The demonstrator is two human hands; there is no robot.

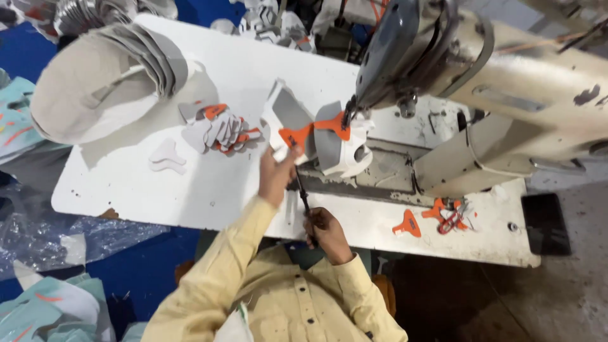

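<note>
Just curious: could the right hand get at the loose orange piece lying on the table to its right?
Probably yes. The orange piece lies in the open on the table, nothing between, but the right hand holds a dark tool.

- Left hand (276, 176) is raised ahead of the chest, fingers closed in a pinch, thumb side turned up
- Left arm reaches forward and up, elbow bent, covered by a pale yellow sleeve to the wrist
- Right hand (327, 233) sits lower and nearer the body, fingers curled in a closed grip
- Right forearm is short in view, drawn in close to the chest, sleeve ending at the wrist
</note>
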